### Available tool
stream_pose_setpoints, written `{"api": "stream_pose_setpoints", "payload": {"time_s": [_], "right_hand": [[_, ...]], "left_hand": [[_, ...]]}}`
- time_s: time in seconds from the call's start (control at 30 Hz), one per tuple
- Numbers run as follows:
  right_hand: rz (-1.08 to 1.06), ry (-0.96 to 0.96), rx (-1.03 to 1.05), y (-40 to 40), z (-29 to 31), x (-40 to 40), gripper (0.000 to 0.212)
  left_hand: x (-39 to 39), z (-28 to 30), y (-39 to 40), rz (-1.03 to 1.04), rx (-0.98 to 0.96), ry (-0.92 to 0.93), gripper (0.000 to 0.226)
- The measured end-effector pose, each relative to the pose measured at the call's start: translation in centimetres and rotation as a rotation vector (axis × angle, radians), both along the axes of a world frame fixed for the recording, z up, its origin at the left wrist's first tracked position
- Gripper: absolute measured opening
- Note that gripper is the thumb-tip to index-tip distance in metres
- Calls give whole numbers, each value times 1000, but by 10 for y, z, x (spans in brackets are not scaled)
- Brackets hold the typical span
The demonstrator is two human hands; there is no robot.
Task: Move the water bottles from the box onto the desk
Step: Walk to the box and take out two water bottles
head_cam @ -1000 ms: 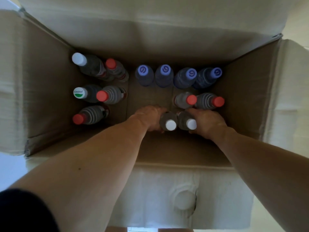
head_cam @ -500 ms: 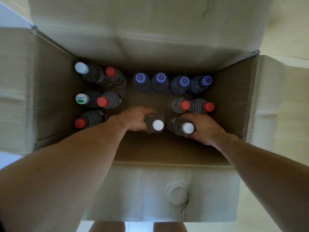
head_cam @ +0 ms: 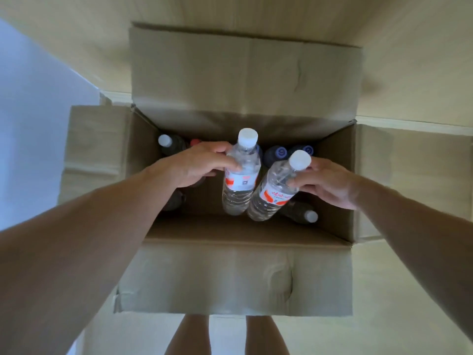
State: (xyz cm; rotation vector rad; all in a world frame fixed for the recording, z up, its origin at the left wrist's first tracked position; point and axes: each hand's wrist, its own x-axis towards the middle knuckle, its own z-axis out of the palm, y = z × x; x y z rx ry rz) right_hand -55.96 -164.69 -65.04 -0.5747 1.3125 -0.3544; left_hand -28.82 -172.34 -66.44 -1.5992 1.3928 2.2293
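Observation:
An open cardboard box (head_cam: 245, 272) stands on the floor below me. My left hand (head_cam: 194, 165) grips a clear white-capped water bottle (head_cam: 240, 180) near its shoulder. My right hand (head_cam: 325, 183) grips a second clear white-capped bottle (head_cam: 273, 193) just under its cap. Both bottles hang above the box opening, side by side, with red and white labels. Several other bottles stay in the box: a white-capped one (head_cam: 166, 143) at the far left, purple-capped ones (head_cam: 281, 151) at the back, and one white-capped bottle (head_cam: 304, 213) at the near right. My arms hide part of the rest.
The box's flaps are folded outward on all sides. A pale wall or panel (head_cam: 256, 11) rises behind the box. My bare legs (head_cam: 227, 336) show under the near flap. No desk is in sight.
Both hands have lifted their white-capped bottles up out of the box. My head has risen, so the box looks smaller and farther away.

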Motion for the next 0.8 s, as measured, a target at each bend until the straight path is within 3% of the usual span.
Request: {"api": "stream_pose_setpoints", "payload": {"time_s": [0.07, 0.17, 0.3, 0.37, 0.47, 0.57, 0.7, 0.8], "right_hand": [[-39, -47, 29, -6, 16, 4, 51], [-151, -99, 49, -11, 38, 13, 51], [-285, -99, 73, -11, 64, 28, 69], [-333, -124, 94, -11, 78, 37, 65], [-353, -117, 121, -13, 103, 53, 55], [-361, -48, 174, -16, 133, 66, 67], [-438, -33, 208, -21, 173, 80, 69], [-447, -81, 215, -26, 203, 83, 75]], "left_hand": [[0, 18, -3, 46, 32, 3, 68], [3, 43, -6, 122, 86, 9, 65], [6, 70, 0, 272, 157, 46, 58], [7, 84, 3, 308, 198, 87, 67], [8, 111, 10, 296, 248, 146, 65], [11, 141, 15, 289, 234, 163, 51], [18, 182, 18, 249, 295, 204, 64], [21, 215, 19, 258, 307, 234, 45]]}}
